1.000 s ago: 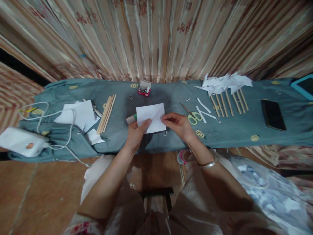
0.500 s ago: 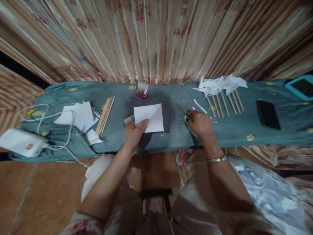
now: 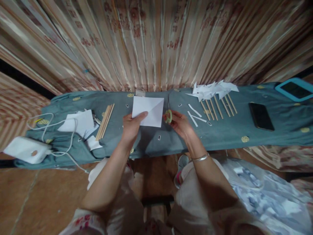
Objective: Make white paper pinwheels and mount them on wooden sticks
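Note:
My left hand (image 3: pixel 132 125) grips a square sheet of white paper (image 3: pixel 153 112) by its left side, thumb on top. A diagonal crease shows on the sheet, which is held above the cloth-covered table. In my right hand (image 3: pixel 179 124) is a pair of scissors (image 3: pixel 168 116) with yellow-green handles, the blades pointing away from me just beside the paper's right edge. To the right of that hand lie several thin paper strips (image 3: pixel 193 119). Behind the sheet, mostly hidden by it, stands a small box (image 3: pixel 140 93) with its lid up.
Wooden sticks (image 3: pixel 105 122), paper sheets (image 3: pixel 78 122) and a white power bank (image 3: pixel 29 150) with a cable lie at left. White paper pinwheels (image 3: pixel 215 89) on sticks, a black phone (image 3: pixel 261 116) and a blue-framed tablet (image 3: pixel 294 88) are at right. A plastic bag (image 3: pixel 264 192) sits below the table's right side.
My right hand has lifted the scissors and brought them left to the paper's edge. My left hand has raised the sheet slightly, now covering most of the small box. More paper strips are visible.

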{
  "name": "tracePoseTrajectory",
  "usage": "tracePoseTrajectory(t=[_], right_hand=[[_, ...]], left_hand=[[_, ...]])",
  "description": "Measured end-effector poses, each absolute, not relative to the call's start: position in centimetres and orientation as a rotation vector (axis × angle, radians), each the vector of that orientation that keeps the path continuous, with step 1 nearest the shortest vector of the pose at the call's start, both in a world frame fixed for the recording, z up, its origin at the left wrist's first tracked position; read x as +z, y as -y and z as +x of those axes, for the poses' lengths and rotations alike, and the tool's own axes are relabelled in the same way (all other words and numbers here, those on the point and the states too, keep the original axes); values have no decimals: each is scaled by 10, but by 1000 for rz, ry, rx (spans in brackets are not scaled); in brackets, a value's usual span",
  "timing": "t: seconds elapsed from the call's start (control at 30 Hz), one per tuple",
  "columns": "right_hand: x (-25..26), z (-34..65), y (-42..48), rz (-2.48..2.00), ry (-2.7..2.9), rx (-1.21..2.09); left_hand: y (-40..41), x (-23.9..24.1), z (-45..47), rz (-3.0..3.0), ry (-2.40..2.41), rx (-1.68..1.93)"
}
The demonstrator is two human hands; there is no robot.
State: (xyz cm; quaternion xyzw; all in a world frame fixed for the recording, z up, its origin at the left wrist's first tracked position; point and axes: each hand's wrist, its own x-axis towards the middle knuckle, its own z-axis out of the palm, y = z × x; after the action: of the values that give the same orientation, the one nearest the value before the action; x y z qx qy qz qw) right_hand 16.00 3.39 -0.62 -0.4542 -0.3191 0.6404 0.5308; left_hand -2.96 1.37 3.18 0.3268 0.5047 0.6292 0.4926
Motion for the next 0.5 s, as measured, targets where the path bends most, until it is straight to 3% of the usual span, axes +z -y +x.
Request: tracePoseTrajectory(t=[0.5], right_hand=[[-16, 147, -52, -1114, 634, 1407]], left_hand=[[-23, 7, -23, 861, -1215, 1221]])
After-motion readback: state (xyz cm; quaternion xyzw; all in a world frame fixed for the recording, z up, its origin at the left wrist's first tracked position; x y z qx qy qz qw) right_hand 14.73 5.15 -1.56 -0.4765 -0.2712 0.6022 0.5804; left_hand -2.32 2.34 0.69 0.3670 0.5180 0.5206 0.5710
